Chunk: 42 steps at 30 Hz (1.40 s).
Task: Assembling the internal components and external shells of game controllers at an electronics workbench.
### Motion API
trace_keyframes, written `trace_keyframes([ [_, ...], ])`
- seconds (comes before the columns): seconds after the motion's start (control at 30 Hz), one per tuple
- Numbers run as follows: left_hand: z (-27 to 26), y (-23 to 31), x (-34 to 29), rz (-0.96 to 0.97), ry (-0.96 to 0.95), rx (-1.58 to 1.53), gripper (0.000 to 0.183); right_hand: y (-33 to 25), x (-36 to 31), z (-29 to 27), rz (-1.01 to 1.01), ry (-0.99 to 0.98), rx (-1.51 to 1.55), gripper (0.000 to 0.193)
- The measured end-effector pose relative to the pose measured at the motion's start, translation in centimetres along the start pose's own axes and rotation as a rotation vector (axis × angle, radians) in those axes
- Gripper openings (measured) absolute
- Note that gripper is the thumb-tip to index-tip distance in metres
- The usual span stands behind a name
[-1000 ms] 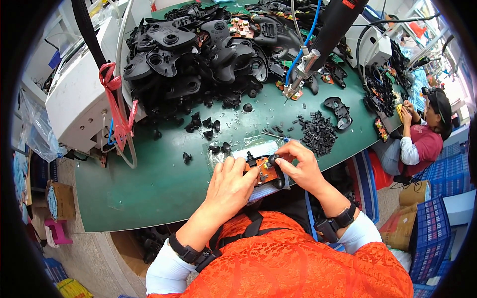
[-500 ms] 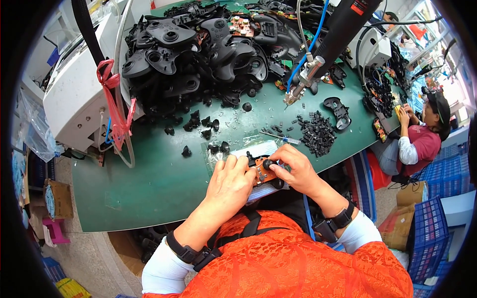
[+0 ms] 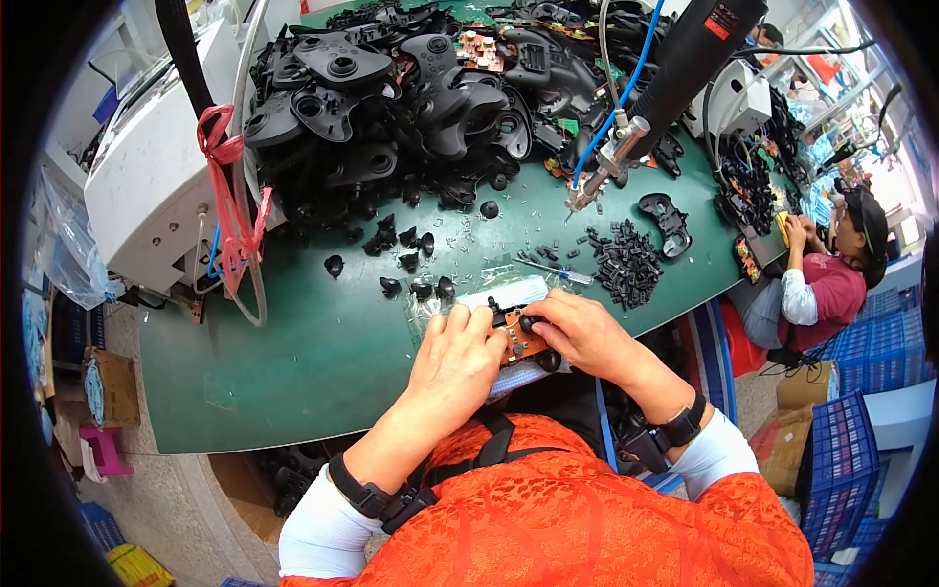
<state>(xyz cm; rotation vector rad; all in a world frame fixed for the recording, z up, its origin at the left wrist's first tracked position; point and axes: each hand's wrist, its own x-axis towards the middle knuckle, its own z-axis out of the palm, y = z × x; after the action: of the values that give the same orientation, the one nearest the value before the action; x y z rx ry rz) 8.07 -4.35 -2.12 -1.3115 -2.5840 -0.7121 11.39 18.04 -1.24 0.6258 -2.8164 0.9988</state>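
On the near edge of the table, a game controller's orange circuit board lies in a black shell between my hands. My left hand is curled over the board's left side, steadying it. With thumb and forefinger, my right hand pinches a black thumbstick cap at the board's upper right. A round black part shows below that hand. Beneath the work lie a clear plastic bag and a pale pad. Just beyond are several loose thumbstick caps.
A heap of black controller shells covers the back. A hanging electric screwdriver reaches over the table. Small black pieces lie right, near a screwdriver and a shell. A white machine stands left; a co-worker sits right.
The hanging electric screwdriver has swung slightly right. One loose thumbstick cap has shifted right, closer to the others. My hands stay on the board with almost no movement.
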Motion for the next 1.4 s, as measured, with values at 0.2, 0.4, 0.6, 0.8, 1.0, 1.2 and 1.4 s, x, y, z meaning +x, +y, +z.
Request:
trace_keyframes([
  [0.2,0.1,0.0,0.0,0.003,0.0,0.004,0.015,-0.1,0.0,0.5,0.022,-0.006,-0.048,0.02],
  [0.4,0.2,-0.1,0.1,-0.005,0.004,-0.016,0.014,-0.5,0.1,0.9,0.076,0.01,-0.071,0.015],
  [0.6,0.3,-0.1,0.2,-0.004,-0.006,-0.015,0.014,-0.1,-0.4,2.0,0.095,0.097,-0.013,0.02],
  [0.8,-0.4,-0.2,0.2,-0.001,-0.02,-0.046,0.009,-0.5,-0.9,2.3,0.093,0.152,0.023,0.017],
  [1.0,-2.3,-1.5,1.9,-0.336,-0.072,-0.474,0.014,-0.8,-1.1,1.8,0.095,0.164,-0.024,0.018],
  [1.2,0.0,-2.1,4.1,-0.284,-0.185,-0.349,0.012,-0.6,-1.0,1.9,0.084,0.161,-0.045,0.019],
  [1.4,0.3,-1.7,5.4,-0.342,-0.26,-0.331,0.026,-0.2,-1.2,2.2,0.065,0.183,-0.037,0.02],
])
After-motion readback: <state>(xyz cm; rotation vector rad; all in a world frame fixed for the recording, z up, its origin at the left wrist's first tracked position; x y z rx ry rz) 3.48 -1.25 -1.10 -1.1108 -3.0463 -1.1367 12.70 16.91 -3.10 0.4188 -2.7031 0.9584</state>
